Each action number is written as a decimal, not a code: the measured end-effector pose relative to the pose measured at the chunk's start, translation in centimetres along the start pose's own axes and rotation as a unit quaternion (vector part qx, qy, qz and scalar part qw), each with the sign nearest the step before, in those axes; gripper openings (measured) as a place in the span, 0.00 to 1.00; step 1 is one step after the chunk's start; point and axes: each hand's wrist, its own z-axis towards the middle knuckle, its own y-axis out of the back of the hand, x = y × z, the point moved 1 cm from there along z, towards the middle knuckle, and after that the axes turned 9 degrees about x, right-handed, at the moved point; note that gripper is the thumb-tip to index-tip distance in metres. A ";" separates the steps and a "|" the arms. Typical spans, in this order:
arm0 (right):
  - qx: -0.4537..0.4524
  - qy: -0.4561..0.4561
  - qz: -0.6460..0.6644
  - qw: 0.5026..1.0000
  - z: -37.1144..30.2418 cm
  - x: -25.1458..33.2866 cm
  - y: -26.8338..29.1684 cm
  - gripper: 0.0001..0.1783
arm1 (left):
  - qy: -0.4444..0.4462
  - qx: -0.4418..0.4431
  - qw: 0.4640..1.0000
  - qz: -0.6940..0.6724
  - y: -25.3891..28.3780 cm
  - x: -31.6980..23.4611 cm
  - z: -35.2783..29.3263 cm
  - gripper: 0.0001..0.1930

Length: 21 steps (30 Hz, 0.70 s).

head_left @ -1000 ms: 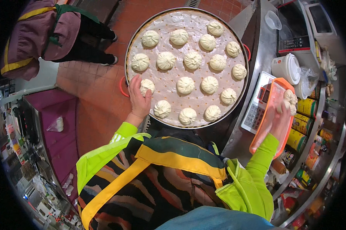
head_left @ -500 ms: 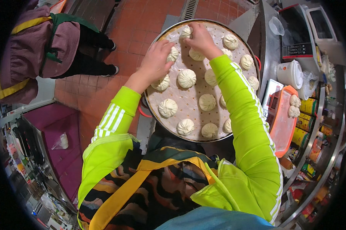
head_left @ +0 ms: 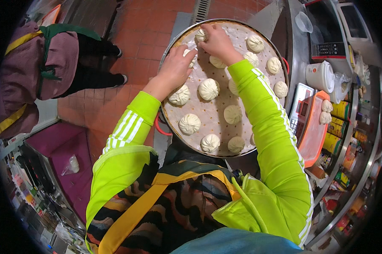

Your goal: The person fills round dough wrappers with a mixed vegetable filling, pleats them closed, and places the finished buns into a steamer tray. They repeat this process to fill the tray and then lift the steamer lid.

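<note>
A large round steamer tray with a perforated liner lies in front of me, with several pleated buns spread over it. My left hand is at the tray's left side, its fingers curled round a bun that they partly hide. At the far edge, my right hand has its fingers closed on another bun. Nearest below my left hand sits a bun, and another bun rests in the middle. My right forearm hides part of the tray's right side.
Red handles stick out from the tray's rim. To the right stand a scale, an orange-rimmed tray with two dough pieces, a white tub and a microwave. A person in an apron stands at the left.
My right hand has shifted slightly left with its bun, nearer to my left hand. The tray sits slightly lower and further right in view. Both hands stay on their buns.
</note>
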 end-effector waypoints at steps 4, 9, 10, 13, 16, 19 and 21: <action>-0.005 0.011 0.002 1.000 0.4 -0.9 -0.8 0.38 | -0.004 0.006 1.000 -0.002 0.3 -0.1 0.4 0.32; -0.102 -0.064 0.128 0.984 -0.1 -3.9 2.5 0.38 | -0.008 -0.012 1.000 0.014 -0.2 0.4 0.5 0.31; -0.149 -0.076 0.097 0.981 -0.8 -5.7 3.7 0.36 | -0.010 -0.013 1.000 0.013 -0.1 0.3 0.6 0.31; -0.205 -0.203 -0.028 0.957 -3.1 -10.5 6.6 0.33 | -0.015 -0.007 1.000 0.006 -0.2 0.2 0.5 0.32; -0.144 -0.241 -0.033 0.959 -4.9 -12.2 6.6 0.33 | -0.020 0.007 1.000 -0.003 -0.1 0.3 0.3 0.33; -0.173 -0.214 -0.016 0.961 -4.7 -13.5 6.3 0.35 | -0.016 0.026 0.999 -0.013 0.2 0.7 0.7 0.38; -0.198 -0.201 0.023 0.959 -5.7 -12.7 6.2 0.34 | 0.002 0.027 0.999 -0.041 0.8 0.1 0.1 0.39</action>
